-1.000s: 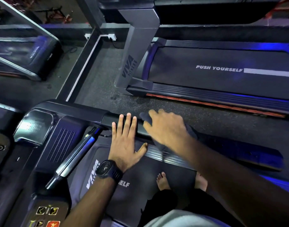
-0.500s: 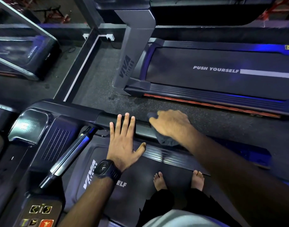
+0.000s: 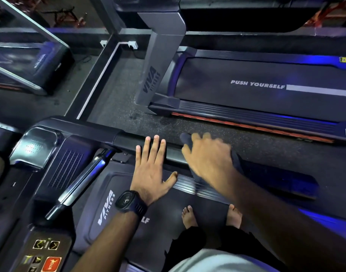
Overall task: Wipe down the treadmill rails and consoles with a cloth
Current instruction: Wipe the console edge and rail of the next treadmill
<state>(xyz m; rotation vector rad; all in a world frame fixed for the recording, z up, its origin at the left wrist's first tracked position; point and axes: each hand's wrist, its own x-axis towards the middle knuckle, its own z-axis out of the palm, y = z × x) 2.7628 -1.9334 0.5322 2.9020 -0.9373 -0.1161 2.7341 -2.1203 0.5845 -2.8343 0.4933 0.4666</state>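
Pressing a dark cloth (image 3: 236,160) onto the side rail (image 3: 129,141) with the right hand (image 3: 207,156), fingers curled over and holding the fabric so it is staying flat against the rail top, right of centre; blurring at the fingers, likely from rubbing. Resting the left hand (image 3: 151,165) just left of it, open wide and flat, holding nothing, probably bracing the lean. Standing barefoot on the near belt (image 3: 113,228). Sitting at the near left, the console (image 3: 44,250) with its lit buttons, and a silver handlebar (image 3: 84,179) slanting between console and rail. Lying beyond a floor strip on the far side, a second treadmill (image 3: 256,85). Blocking leftward strokes, the flat left hand.
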